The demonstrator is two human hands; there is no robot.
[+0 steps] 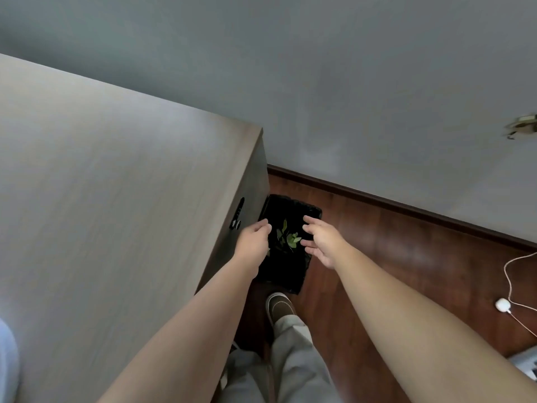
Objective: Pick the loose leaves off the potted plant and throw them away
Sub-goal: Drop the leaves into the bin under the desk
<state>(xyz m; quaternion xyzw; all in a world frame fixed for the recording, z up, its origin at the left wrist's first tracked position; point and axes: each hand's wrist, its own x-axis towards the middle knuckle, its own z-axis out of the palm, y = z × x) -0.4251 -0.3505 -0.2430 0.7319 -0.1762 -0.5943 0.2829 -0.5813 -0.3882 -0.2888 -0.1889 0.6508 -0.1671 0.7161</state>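
Observation:
A waste bin lined with a black bag [286, 274] stands on the floor beside the desk. Several green leaves [289, 237] lie inside it on the black liner. My left hand [254, 238] hovers over the bin's left edge, fingers curled loosely, and nothing shows in it. My right hand [322, 238] is over the bin's right side with fingers spread and the palm empty. The potted plant is not in view.
A grey wooden desk [116, 199] fills the left, its side panel with a lock [236, 216] touching the bin. My shoe [280, 308] stands on the brown wooden floor just before the bin. A white cable and plug [502, 305] lie at the right.

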